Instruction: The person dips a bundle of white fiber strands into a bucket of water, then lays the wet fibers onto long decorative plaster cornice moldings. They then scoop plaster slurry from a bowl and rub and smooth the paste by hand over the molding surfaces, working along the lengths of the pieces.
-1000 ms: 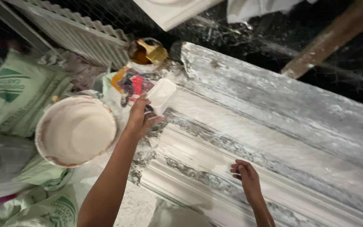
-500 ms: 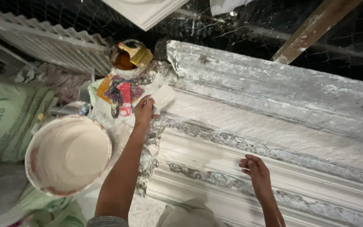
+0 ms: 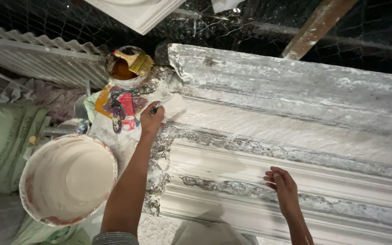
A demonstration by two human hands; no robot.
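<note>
A long white plaster cornice moulding [image 3: 296,131] lies across the right of the head view, coated with wet and crusted plaster. My left hand [image 3: 150,120] is closed on a small scraper whose plaster-laden blade [image 3: 173,106] rests on the moulding's left end. Farther right, my right hand [image 3: 282,183] lies on a lower ridge of the moulding with its fingers loosely curled, holding nothing. A round bucket of white plaster mix [image 3: 69,179] stands at lower left, beside my left forearm.
A small tin of brown liquid with a yellow-bristled brush [image 3: 128,66] sits beyond my left hand, next to a coloured wrapper [image 3: 119,106]. Green sacks [image 3: 1,145] lie at left, corrugated sheet [image 3: 41,59] and wire mesh behind, a wooden plank [image 3: 318,25] at upper right.
My left hand with the scraper has gone from beside the bucket onto the moulding's left end. My right hand stays on the lower ridge. The camera has shifted slightly.
</note>
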